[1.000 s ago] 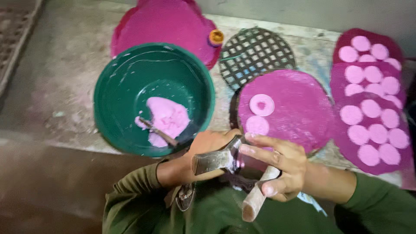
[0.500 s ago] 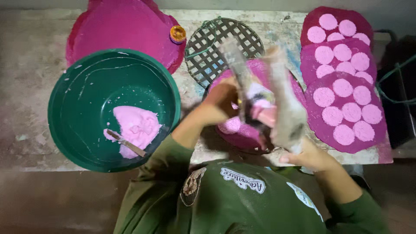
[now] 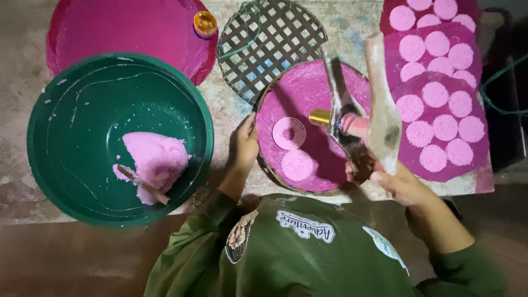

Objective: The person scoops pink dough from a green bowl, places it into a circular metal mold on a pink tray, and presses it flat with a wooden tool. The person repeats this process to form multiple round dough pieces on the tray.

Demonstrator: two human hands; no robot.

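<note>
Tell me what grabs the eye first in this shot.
Pink everywhere: a mound of pink dough sits in the big green basin at left, and rows of pale pink discs cover magenta cloths at right. In the middle, the right hand holds a long-handled press over a round magenta-covered tray with two discs on it, while the left hand rests on its rim.

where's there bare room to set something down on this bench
Free patches: the bench strip between the green basin and the woven mat, and the empty lattice tray. The mat's upper half is bare. Crowded: the right mats are packed with pink discs; the left hand and right hand with the press block the middle.
</note>
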